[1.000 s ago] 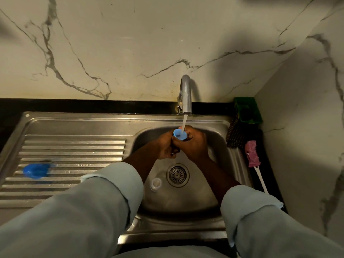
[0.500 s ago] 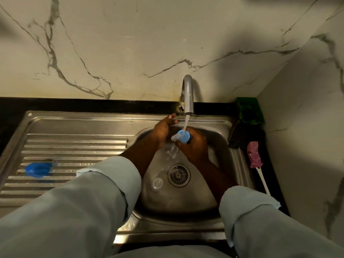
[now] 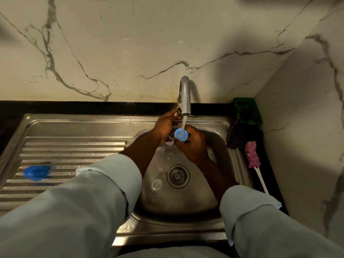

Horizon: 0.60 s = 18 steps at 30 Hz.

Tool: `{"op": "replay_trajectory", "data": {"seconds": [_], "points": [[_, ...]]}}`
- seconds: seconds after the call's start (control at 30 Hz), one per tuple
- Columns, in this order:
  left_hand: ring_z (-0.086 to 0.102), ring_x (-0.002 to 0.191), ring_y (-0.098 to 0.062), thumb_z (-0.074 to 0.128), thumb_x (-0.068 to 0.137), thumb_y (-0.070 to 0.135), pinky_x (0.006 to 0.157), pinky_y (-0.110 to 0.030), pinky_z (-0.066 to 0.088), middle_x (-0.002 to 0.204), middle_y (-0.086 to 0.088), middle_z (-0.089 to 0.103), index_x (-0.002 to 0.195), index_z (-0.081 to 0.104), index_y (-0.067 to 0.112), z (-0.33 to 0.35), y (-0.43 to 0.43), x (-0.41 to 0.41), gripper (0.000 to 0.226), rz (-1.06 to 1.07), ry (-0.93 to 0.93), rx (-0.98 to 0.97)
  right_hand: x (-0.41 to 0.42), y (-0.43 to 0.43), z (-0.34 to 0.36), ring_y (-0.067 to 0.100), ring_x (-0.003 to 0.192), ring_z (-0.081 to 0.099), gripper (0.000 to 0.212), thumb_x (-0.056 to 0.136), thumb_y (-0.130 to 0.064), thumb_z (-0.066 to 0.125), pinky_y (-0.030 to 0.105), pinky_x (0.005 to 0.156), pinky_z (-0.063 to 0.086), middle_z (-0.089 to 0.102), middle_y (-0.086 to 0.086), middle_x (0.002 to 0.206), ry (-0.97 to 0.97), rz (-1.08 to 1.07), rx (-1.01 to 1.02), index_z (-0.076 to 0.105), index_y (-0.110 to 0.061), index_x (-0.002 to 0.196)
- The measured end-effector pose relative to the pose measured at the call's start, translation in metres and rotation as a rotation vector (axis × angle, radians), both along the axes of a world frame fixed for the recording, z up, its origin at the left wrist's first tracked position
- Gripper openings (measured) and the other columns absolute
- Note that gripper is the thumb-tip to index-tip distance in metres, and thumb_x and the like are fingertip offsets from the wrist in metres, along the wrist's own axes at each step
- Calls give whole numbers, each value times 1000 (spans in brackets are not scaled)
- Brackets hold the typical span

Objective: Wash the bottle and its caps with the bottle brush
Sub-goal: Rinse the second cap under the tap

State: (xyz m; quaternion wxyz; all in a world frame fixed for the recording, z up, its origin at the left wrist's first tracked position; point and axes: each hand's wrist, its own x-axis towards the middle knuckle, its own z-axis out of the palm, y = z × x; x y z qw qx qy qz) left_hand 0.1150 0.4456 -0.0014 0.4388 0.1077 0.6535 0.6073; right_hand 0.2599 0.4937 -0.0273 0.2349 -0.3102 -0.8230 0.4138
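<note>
A small blue cap [image 3: 181,134] is held directly beneath the spout of the tap [image 3: 185,97], gripped by the curled fingers [image 3: 188,139] of the right hand [image 3: 193,146]. It is kept there, it is judged, so that the running stream lands on it and the rinse water falls into the sink [image 3: 221,133] below the tap. The left hand [image 3: 164,125] is stretched up to the foot of the tap, its fingertips [image 3: 176,114] at the base on the tap's left side, presumably to work the valve. Whether anything is pinched there cannot be told. The bottle brush [image 3: 252,153], with its pink head, is laid on the ledge to the right of the tap and nearer the person, untouched, so brushing is judged not to be the step in hand. A clear ring-like piece [image 3: 156,183] lies in the basin below the tap, beside the drain [image 3: 178,175]. A blue item [image 3: 36,173] is left on the ribbed drainboard far to the left of the tap. Whether it is the bottle or another cap cannot be made out.

A second ago both hands were closed together round the cap under the stream. Since then the left hand has been taken off it and raised to the tap, while the cap has been kept under the water by the right hand alone
</note>
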Motion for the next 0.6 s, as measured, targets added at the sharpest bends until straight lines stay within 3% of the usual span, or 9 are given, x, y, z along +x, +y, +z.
{"op": "replay_trajectory", "data": {"seconds": [0.13, 0.2, 0.27, 0.33, 0.43, 0.5, 0.6], "points": [[68, 101, -16, 55, 103, 18, 94, -37, 56, 108, -4, 70, 121, 65, 16, -1, -5, -9, 21, -235, 320, 36, -1, 2, -2, -3, 93, 59, 38, 82, -33, 82, 7, 84, 44, 65, -10, 106, -3, 20, 15, 65, -22, 115], [68, 97, -19, 57, 101, 22, 93, -42, 56, 102, -6, 69, 116, 64, 14, -8, -6, -18, 18, -375, 514, -15, -4, 3, -5, 1, 98, 60, 40, 82, -30, 82, 12, 88, 47, 66, -7, 109, -4, 75, 44, 65, -20, 116], [67, 103, -23, 58, 100, 29, 96, -47, 55, 109, -4, 69, 126, 61, 16, -16, -6, -26, 30, -441, 668, -97, -6, 4, -12, -2, 98, 61, 40, 81, -28, 83, 10, 88, 47, 66, -9, 108, -2, 114, 35, 65, -18, 115], [65, 108, -23, 57, 100, 29, 99, -46, 53, 117, -5, 68, 136, 56, 18, -21, -7, -25, 38, -434, 676, -103, -6, 5, -13, 2, 96, 64, 33, 86, -28, 79, 9, 85, 48, 66, -8, 104, -3, 131, -67, 65, -18, 114], [63, 110, -14, 56, 102, 32, 96, -30, 53, 125, 0, 63, 142, 50, 23, -18, -13, -10, 42, -363, 615, -72, -6, 2, -4, 9, 92, 66, 14, 98, -25, 65, 23, 90, 55, 67, -3, 100, 5, 60, -357, 65, -18, 110], [65, 101, -6, 58, 102, 25, 87, -20, 54, 119, 5, 63, 136, 53, 22, -24, -20, 2, 35, -312, 531, -78, -7, -2, 7, 11, 82, 67, 16, 103, -28, 56, 34, 83, 55, 70, 0, 89, 72, -128, -722, 67, -19, 99], [67, 108, -22, 55, 102, 22, 96, -41, 56, 123, -8, 68, 125, 61, 24, -49, -30, 12, 24, -311, 418, -249, 4, 6, 6, 18, 74, 64, 47, 106, -48, 38, 29, 67, 48, 67, 3, 78, 147, -212, -1228, 68, -12, 102]]}}
